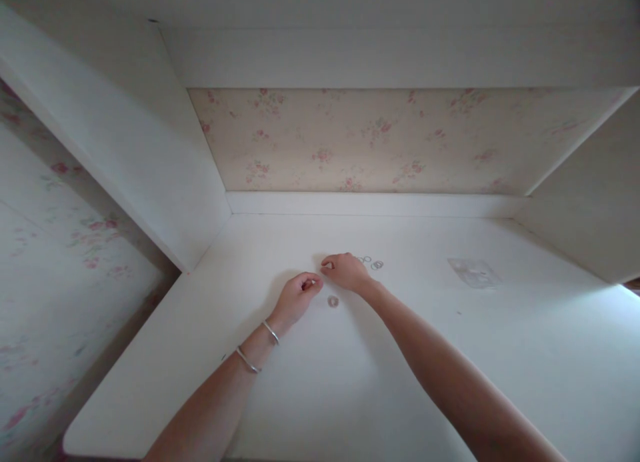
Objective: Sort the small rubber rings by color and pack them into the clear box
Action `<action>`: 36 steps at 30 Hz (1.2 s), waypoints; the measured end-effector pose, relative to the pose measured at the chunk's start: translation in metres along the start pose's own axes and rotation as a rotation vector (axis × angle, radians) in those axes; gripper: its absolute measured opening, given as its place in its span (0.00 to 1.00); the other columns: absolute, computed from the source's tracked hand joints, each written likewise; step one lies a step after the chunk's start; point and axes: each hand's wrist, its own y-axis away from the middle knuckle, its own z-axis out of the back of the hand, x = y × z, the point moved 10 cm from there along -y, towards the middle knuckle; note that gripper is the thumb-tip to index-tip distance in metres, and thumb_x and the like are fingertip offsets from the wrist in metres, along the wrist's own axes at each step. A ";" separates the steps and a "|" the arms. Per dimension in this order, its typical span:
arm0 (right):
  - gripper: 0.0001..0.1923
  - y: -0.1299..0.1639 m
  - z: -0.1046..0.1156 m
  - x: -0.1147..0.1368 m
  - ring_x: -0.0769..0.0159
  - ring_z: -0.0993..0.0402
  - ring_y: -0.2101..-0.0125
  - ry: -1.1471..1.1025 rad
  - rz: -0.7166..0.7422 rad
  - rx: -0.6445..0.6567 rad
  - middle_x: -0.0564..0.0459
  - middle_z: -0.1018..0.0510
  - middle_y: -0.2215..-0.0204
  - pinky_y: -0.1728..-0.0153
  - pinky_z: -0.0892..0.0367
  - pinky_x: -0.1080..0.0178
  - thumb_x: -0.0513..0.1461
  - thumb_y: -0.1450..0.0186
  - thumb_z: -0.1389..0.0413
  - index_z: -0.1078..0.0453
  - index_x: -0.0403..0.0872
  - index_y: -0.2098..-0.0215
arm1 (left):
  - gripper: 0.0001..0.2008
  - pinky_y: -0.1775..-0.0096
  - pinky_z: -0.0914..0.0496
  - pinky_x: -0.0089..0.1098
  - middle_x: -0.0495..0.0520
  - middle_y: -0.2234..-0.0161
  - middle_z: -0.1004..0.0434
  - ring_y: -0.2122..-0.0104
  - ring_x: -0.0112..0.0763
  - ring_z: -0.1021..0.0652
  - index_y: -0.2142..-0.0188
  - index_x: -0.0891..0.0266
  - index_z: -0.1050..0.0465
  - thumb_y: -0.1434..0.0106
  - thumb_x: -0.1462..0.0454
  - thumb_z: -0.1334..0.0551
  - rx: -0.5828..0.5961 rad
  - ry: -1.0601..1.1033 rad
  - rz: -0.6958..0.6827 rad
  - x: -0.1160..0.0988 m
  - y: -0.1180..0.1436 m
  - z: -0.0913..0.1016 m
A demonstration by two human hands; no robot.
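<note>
Over the middle of a white desk, my left hand (296, 295) is closed, thumb and forefinger pinched together; whatever they hold is too small to make out. Just beyond it and to the right, my right hand (345, 271) is also pinched, its fingertips pointing left near the left hand's. What sits in that pinch cannot be made out either. A small pale pinkish ring-shaped thing (333, 302) lies on the desk below the right hand. Several thin metal rings (377, 265) lie behind the right wrist, partly hidden by the hand.
A clear plastic packet (474, 273) lies on the desk (380, 395) to the right. A tiny dark speck (459, 313) is in front of it. White side panels (165, 149) rise left and right, an overhead shelf (380, 55) hangs above, and flowered wallpaper covers the back.
</note>
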 end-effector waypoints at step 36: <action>0.14 0.087 0.004 -0.026 0.64 0.30 0.65 -0.184 0.171 -0.301 0.51 0.23 0.67 0.62 0.42 0.64 0.42 0.33 0.55 0.29 0.47 0.63 | 0.17 0.81 0.50 0.24 0.43 0.79 0.41 0.83 0.18 0.43 0.65 0.64 0.28 0.47 0.53 0.37 0.044 0.198 0.133 0.006 0.000 0.001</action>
